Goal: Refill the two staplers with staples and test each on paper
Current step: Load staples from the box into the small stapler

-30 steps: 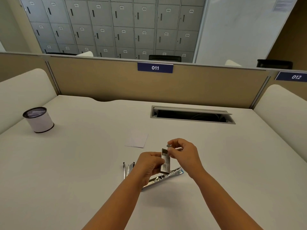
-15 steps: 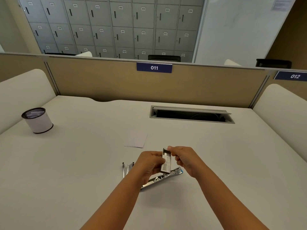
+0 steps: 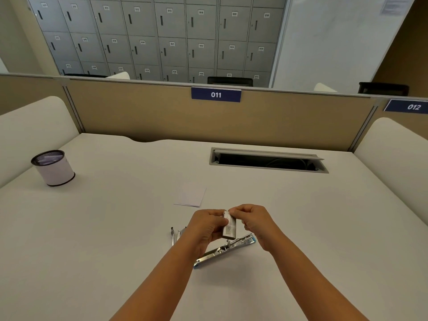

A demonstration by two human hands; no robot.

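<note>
Staples could spill if the small staple box (image 3: pixel 229 228) tips; the left hand (image 3: pixel 206 225) grips it mid-frame, the right hand (image 3: pixel 252 218) pinches its top, above the open stapler (image 3: pixel 225 249).

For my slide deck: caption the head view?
Both hands hold a staple box above an opened stapler on the desk.

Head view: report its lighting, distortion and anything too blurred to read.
Head view: even, soft light, only faint shadows under the forearms on the table; wide-angle bending curves the partition top; a bright sheen on the open stapler; print on the staple box, gripped by the left hand, pinched by the right hand, is unreadable.
</note>
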